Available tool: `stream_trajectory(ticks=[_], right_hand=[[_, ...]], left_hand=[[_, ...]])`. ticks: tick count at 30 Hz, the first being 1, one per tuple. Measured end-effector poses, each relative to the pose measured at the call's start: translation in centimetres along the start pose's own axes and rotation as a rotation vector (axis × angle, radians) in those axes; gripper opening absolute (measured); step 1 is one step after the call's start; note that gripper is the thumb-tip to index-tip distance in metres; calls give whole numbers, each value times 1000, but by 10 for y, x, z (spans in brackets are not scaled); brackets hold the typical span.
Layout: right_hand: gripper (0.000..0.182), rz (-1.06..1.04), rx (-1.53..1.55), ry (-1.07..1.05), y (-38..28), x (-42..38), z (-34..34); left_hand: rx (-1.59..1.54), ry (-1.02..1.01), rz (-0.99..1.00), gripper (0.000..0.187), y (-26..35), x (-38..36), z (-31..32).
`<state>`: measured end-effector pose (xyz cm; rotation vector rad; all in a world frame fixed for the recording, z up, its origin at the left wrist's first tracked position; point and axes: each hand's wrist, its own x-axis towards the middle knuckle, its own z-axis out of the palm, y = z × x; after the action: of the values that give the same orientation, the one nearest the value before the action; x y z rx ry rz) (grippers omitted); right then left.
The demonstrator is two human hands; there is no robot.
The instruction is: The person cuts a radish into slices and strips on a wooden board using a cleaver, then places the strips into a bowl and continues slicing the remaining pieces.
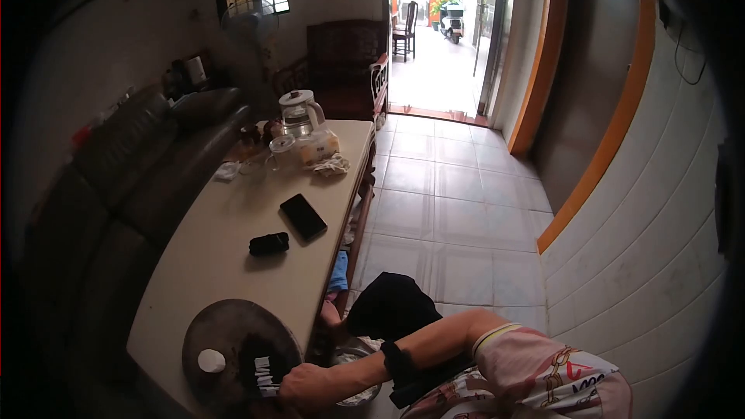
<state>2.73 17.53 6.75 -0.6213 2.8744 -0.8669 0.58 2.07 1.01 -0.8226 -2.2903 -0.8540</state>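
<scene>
My right hand (305, 388) is at the right edge of a round dark board (203, 334), its fingers curled together beside several small white strips (264, 372). What the fingers hold, if anything, is hidden. A round white lump (211, 361) sits on the left part of the board. Below the table's edge, partly behind my right forearm, is a metal bowl (375, 394) with whitish contents. My left hand is not in view.
On the pale table (209, 264) are a black pouch-like item (268, 244), a dark phone or tablet (303, 217), a tissue pack (320, 147), a glass cup and a kettle (299, 111). A dark sofa (147, 163) lines the left; an open doorway stands beyond.
</scene>
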Motion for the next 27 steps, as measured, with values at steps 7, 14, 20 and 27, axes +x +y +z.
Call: stream_trajectory(ticks=[7, 14, 20, 27], right_hand=[[21, -33, 35, 40, 10, 8, 13], [15, 67, -6, 93, 19, 37, 31], [12, 128, 86, 24, 43, 6, -1], [9, 62, 74, 56, 26, -11, -32]], left_hand=[[-50, 1, -4, 35, -13, -4, 4], [207, -109, -381, 35, -50, -42, 44], [-175, 19, -276, 13, -20, -4, 15], [-143, 63, -189, 14, -22, -9, 18]])
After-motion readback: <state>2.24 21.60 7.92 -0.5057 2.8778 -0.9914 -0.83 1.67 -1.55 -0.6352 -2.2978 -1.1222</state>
